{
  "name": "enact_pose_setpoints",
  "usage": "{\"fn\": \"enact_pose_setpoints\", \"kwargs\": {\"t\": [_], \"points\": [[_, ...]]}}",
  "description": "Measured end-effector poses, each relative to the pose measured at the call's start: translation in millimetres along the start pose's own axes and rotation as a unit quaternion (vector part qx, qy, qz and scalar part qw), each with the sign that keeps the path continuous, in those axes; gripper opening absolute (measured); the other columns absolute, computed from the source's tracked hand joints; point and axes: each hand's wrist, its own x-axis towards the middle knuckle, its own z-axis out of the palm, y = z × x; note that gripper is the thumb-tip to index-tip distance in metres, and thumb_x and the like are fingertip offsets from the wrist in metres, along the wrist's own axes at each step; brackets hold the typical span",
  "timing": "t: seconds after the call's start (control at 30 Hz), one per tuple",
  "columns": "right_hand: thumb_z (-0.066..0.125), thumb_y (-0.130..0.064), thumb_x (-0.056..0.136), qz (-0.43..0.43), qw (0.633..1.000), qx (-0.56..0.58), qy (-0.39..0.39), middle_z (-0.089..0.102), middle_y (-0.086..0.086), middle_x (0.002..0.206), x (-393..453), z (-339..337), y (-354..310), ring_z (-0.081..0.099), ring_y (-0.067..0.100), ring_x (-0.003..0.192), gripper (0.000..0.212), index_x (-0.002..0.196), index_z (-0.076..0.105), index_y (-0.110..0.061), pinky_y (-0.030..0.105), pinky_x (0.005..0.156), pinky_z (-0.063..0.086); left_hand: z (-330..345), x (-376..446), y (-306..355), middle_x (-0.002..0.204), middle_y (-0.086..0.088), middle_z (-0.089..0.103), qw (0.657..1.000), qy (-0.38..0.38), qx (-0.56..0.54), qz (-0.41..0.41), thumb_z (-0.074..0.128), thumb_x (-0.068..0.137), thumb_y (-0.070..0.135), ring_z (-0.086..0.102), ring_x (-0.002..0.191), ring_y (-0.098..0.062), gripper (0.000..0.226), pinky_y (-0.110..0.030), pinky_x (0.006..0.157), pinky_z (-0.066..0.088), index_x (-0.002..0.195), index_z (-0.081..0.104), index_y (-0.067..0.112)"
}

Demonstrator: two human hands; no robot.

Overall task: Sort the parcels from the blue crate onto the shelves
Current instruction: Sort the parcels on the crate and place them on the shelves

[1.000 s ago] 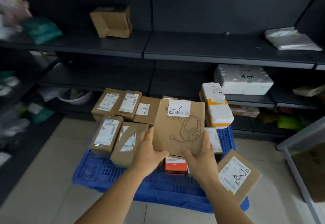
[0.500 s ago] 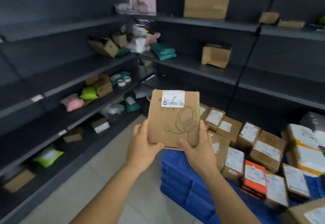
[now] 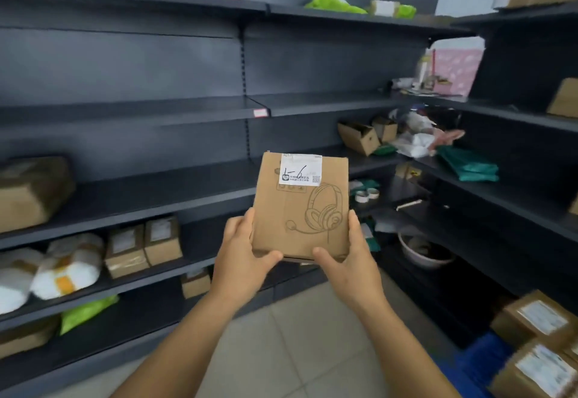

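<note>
Two hands of mine hold one flat cardboard parcel (image 3: 301,207) upright in front of me, above the tiled floor (image 3: 300,335). Its brown face carries a line drawing of a headset with a microphone, and a white label (image 3: 300,170) stuck near the top edge bears handwritten marks that look like "5-6" beside small print and a square code. My left hand (image 3: 242,260) grips the lower left corner, thumb lying across the bottom of the front face, fingers curled behind the edge. My right hand (image 3: 350,264) clamps the lower right corner the same way, thumb on the front, fingers wrapped round the side. Beyond both hands run dark metal shelves (image 3: 150,191). Down past my right forearm sits the blue crate (image 3: 481,357) with more labelled cardboard boxes (image 3: 538,319).
</note>
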Motion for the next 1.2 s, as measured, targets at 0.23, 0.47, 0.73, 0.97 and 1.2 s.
{"fn": "enact_pose_setpoints", "kwargs": {"t": [0.23,0.47,0.73,0.97,1.2], "points": [[0.071,-0.028,0.085,-0.086,0.990,0.047,-0.106,0.034,-0.019,0.148,67.3,105.1,-76.1,0.040,0.005,0.130,0.097,0.151,0.001,-0.041,0.033,0.106,0.041,-94.5,55.7,-65.1,0.127,0.017,0.036,0.990,0.130,0.045,-0.025,0.075,0.079,0.021,0.038,0.107,0.004,0.083,-0.015,0.090,0.033,0.149,0.030,0.024],[0.068,-0.028,0.087,-0.157,0.966,0.073,-0.194,0.034,-0.017,0.150,149.0,202.8,-154.7,0.041,0.006,0.129,0.096,0.151,-0.002,-0.039,0.028,0.103,0.038,-181.2,131.7,-114.5,0.125,0.023,0.034,0.968,0.234,0.081,-0.042,0.074,0.081,0.021,0.036,0.106,0.012,0.080,-0.002,0.085,0.031,0.148,0.031,0.025],[0.059,-0.038,0.092,-0.234,0.940,0.060,-0.242,0.038,-0.010,0.149,219.0,288.5,-244.3,0.042,0.013,0.130,0.085,0.153,0.000,-0.035,0.032,0.102,0.039,-271.2,205.8,-143.5,0.141,0.011,0.041,0.933,0.323,0.145,-0.060,0.073,0.083,0.024,0.038,0.121,0.000,0.068,-0.014,0.102,0.029,0.143,0.041,0.020],[0.054,-0.034,0.096,-0.295,0.923,0.006,-0.248,0.044,-0.003,0.144,257.4,357.6,-311.8,0.046,0.015,0.124,0.070,0.153,0.014,-0.026,0.024,0.092,0.038,-346.2,258.1,-176.5,0.139,0.008,0.046,0.915,0.330,0.218,-0.079,0.070,0.085,0.031,0.045,0.122,-0.008,0.057,-0.018,0.100,0.032,0.137,0.049,0.021],[0.050,-0.029,0.097,-0.334,0.913,-0.043,-0.229,0.061,-0.004,0.110,285.1,448.3,-379.0,0.055,0.016,0.097,0.054,0.147,0.031,-0.027,0.028,0.081,0.045,-424.1,312.5,-236.1,0.137,0.003,0.045,0.923,0.289,0.229,-0.114,0.069,0.085,0.031,0.048,0.121,-0.013,0.054,-0.029,0.102,0.040,0.135,0.050,0.024]]}}
